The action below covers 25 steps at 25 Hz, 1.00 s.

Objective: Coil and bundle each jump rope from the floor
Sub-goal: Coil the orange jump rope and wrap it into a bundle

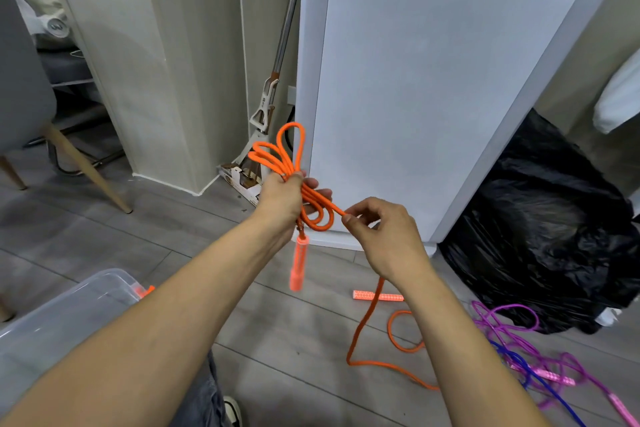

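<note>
We grip the coiled orange jump rope (298, 180) in our left hand (282, 199); our right hand (382, 229) pinches its strand, whose slack trails to the floor (104, 229) beside a purple rope (519, 340).

No words or numbers are showing clearly enough to read. A small dark mark is sitting on the white bracket of the mop (264, 107) at centre frame, too small to make out. A round grey emblem is showing, blurred, on the white object (52, 23) in the upper left. Print on the cardboard (239, 180) below the mop is appearing only as brown smudges.
</note>
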Each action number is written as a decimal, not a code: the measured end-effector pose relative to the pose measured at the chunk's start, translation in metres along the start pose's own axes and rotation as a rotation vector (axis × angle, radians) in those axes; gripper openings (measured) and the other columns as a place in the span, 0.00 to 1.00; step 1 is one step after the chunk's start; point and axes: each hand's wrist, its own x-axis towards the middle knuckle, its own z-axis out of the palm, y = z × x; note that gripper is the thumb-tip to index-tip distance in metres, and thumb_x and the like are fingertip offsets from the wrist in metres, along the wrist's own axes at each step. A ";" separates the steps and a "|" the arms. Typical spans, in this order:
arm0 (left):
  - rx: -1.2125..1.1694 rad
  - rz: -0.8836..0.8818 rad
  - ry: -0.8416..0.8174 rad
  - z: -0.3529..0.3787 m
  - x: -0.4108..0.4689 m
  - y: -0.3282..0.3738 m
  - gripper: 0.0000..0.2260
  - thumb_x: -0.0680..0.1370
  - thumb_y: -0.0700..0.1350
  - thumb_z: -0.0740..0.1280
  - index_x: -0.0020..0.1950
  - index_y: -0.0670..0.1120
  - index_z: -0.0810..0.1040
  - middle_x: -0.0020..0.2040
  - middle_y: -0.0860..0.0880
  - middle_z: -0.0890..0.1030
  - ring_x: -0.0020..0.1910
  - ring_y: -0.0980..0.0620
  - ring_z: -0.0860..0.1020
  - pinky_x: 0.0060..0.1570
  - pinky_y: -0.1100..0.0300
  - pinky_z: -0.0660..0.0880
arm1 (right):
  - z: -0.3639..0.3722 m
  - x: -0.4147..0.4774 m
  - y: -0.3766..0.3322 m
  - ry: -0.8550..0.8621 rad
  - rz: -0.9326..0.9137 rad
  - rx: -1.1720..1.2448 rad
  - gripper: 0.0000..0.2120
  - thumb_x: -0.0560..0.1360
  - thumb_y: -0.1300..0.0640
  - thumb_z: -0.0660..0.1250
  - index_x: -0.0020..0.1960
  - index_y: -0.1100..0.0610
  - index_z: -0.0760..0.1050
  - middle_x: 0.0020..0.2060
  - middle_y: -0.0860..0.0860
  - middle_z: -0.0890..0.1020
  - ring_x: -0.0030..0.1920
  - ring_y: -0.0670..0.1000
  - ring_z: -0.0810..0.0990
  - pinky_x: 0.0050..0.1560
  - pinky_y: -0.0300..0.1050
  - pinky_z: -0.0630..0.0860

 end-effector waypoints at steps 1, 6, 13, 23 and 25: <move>-0.032 0.001 0.031 -0.005 0.006 0.003 0.05 0.84 0.38 0.56 0.52 0.39 0.69 0.37 0.43 0.77 0.30 0.45 0.83 0.43 0.44 0.81 | -0.002 0.001 0.002 -0.065 0.000 -0.004 0.05 0.78 0.52 0.69 0.48 0.48 0.84 0.38 0.45 0.83 0.33 0.41 0.75 0.34 0.36 0.67; -0.010 0.080 0.295 -0.030 0.030 0.011 0.04 0.83 0.40 0.55 0.51 0.41 0.67 0.32 0.41 0.72 0.25 0.45 0.78 0.22 0.57 0.76 | -0.014 0.003 0.015 -0.488 0.106 -0.037 0.08 0.80 0.55 0.66 0.51 0.51 0.85 0.34 0.48 0.85 0.26 0.45 0.68 0.33 0.40 0.68; 0.277 0.160 0.106 -0.023 0.021 0.008 0.06 0.82 0.39 0.58 0.45 0.44 0.69 0.32 0.48 0.71 0.21 0.52 0.73 0.33 0.54 0.72 | -0.042 0.014 0.035 0.061 0.155 -0.232 0.07 0.77 0.50 0.69 0.44 0.51 0.83 0.38 0.48 0.85 0.42 0.50 0.81 0.39 0.41 0.72; 0.659 0.094 -0.495 -0.002 -0.018 -0.013 0.08 0.84 0.47 0.59 0.59 0.46 0.74 0.52 0.46 0.85 0.50 0.49 0.85 0.56 0.46 0.80 | -0.010 0.004 0.006 0.033 -0.051 0.029 0.07 0.79 0.53 0.69 0.46 0.52 0.84 0.36 0.43 0.84 0.39 0.40 0.82 0.39 0.29 0.74; 0.729 0.131 -0.554 0.000 -0.023 -0.013 0.08 0.85 0.47 0.58 0.60 0.47 0.73 0.49 0.46 0.84 0.49 0.48 0.85 0.56 0.46 0.80 | -0.010 0.003 0.006 0.063 -0.051 0.030 0.06 0.78 0.52 0.69 0.45 0.51 0.84 0.36 0.43 0.84 0.39 0.41 0.82 0.39 0.30 0.74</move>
